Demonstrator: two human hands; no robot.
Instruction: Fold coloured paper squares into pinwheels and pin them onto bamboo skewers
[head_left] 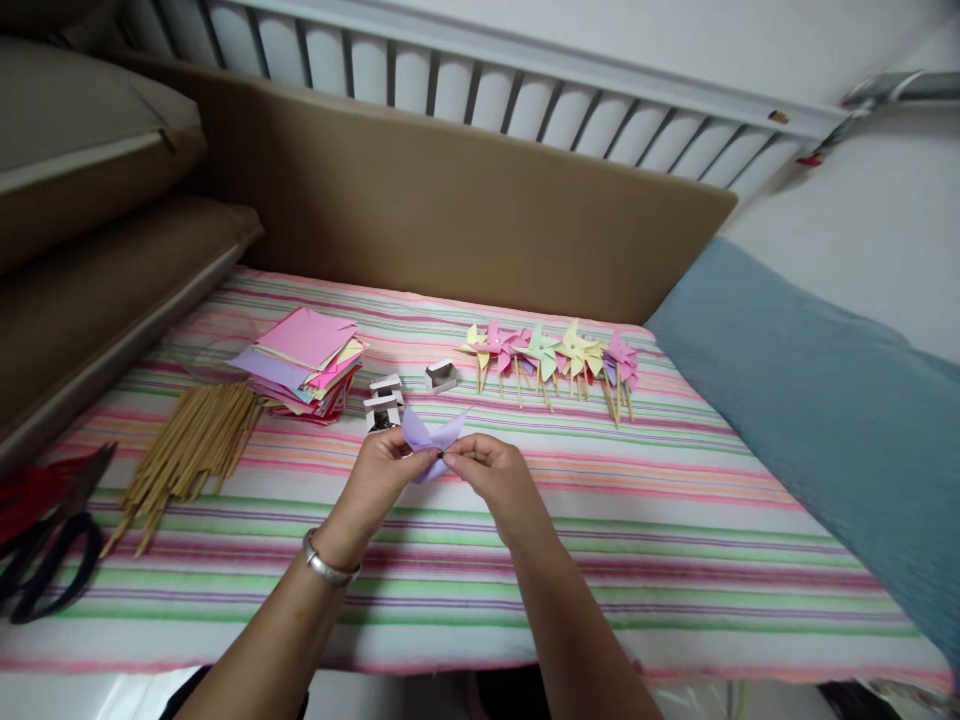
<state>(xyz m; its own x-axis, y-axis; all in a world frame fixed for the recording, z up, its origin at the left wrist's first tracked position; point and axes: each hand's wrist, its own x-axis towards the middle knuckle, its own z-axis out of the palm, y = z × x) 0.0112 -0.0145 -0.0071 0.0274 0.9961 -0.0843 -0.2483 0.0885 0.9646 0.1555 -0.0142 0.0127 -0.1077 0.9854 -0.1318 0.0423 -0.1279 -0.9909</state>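
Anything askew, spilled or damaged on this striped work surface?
Nothing stands out. Both hands, left hand and right hand, pinch a purple folded paper. The paper stack is slightly fanned, the wooden sticks lie bundled, and the finished pinwheels sit in a row.

Home interior, prob. bedroom: striped bedsheet [600, 540] as work surface, slatted white headboard [480, 85], stacked cushions [90, 170] at left, blue pillow [825, 400] at right; paper-craft supplies spread on sheet.
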